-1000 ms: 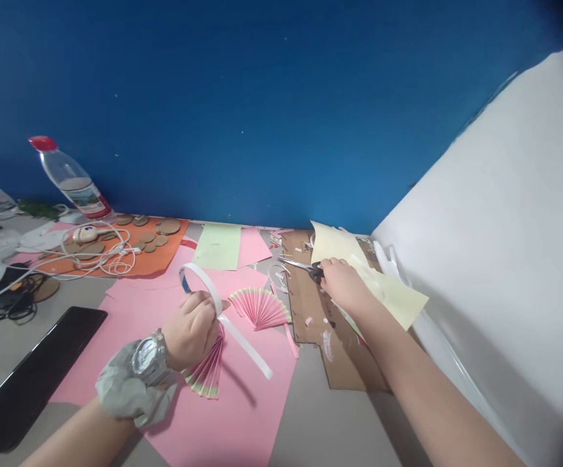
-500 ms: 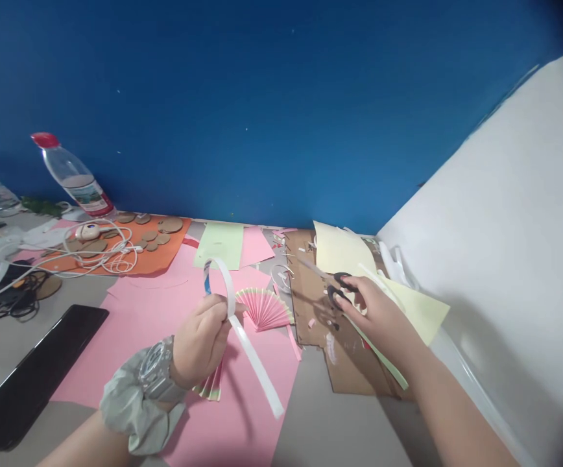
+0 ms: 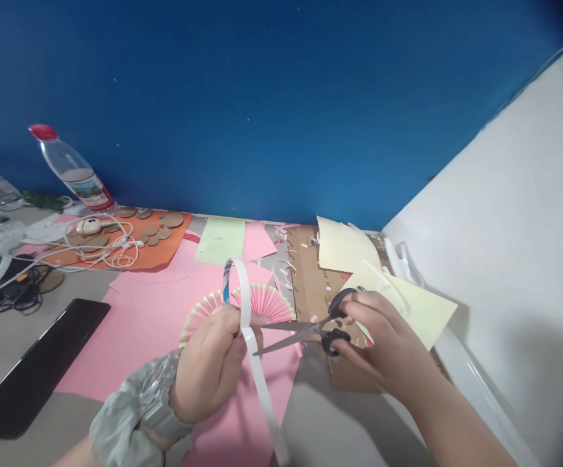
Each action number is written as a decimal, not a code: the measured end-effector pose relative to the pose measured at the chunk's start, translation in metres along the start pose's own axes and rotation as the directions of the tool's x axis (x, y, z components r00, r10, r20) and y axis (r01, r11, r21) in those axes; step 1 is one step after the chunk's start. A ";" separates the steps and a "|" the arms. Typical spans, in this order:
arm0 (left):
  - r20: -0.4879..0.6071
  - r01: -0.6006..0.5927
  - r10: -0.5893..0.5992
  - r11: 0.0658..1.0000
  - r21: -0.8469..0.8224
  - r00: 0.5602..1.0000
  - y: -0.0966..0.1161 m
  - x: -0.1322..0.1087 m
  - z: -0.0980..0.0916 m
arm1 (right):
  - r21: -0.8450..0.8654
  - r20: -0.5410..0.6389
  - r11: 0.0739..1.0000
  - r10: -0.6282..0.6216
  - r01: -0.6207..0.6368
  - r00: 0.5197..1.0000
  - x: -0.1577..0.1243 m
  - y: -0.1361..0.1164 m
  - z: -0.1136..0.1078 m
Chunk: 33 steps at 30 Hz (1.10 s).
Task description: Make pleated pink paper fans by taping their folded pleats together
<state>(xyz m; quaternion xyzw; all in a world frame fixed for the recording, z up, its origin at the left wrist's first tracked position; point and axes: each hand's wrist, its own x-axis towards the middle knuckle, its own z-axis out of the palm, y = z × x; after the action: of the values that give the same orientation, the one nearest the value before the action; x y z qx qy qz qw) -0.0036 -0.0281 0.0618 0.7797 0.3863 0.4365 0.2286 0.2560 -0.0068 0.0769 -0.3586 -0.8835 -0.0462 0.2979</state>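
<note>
My left hand point(image 3: 213, 360) is closed on a white tape roll point(image 3: 244, 292), held upright over pink paper point(image 3: 150, 305). A strip of tape point(image 3: 264, 392) hangs down from it. My right hand point(image 3: 383, 344) grips the black handles of a pair of scissors point(image 3: 305, 332), whose blades are spread apart and point left, with their tips by the strip near my left fingers. Whether the blades touch the strip is unclear. Behind my left hand lies a pleated pink paper fan point(image 3: 269, 303) with a pale green edge, partly hidden.
A black phone point(image 3: 38, 370) lies at the left. Behind it are white cables point(image 3: 120, 250), cardboard discs on orange paper point(image 3: 167, 250) and a leaning bottle point(image 3: 84, 181). Cardboard point(image 3: 311, 279) and pale yellow sheets point(image 3: 344, 246) lie at the right, beside a white wall.
My right hand has brought the scissors left and down to the tape strip, and their blades have opened. My left hand has shifted slightly right and down with the roll.
</note>
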 end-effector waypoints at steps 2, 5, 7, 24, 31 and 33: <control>0.015 0.013 -0.013 1.000 0.012 1.000 0.001 0.000 0.000 | -0.020 0.011 1.000 -0.004 0.005 1.000 0.001 0.001 0.002; 0.002 0.030 -0.030 1.000 -0.001 1.000 0.002 -0.001 -0.001 | -0.019 0.018 1.000 -0.004 0.004 1.000 0.000 0.004 0.004; -0.014 0.036 -0.036 0.999 0.002 0.999 0.002 0.000 -0.001 | -0.016 -0.002 0.999 0.031 -0.031 1.000 -0.001 0.005 0.003; -0.079 -0.043 0.023 0.960 -0.277 0.997 -0.010 -0.003 0.001 | 0.021 -0.092 0.993 0.115 -0.114 0.989 -0.023 0.023 0.019; -0.009 0.007 -0.008 0.996 -0.084 1.000 -0.004 -0.001 0.006 | -0.047 -0.114 0.997 -0.067 0.062 0.991 -0.005 0.014 0.014; 0.002 -0.011 0.011 1.000 -0.009 1.000 0.001 0.004 0.007 | -0.091 -0.119 0.991 -0.109 0.098 0.987 0.000 0.012 0.013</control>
<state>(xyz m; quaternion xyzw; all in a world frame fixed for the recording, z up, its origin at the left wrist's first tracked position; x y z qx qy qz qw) 0.0044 -0.0260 0.0607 0.7812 0.3798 0.4388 0.2299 0.2576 0.0061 0.0645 -0.3209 -0.8781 -0.1211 0.3337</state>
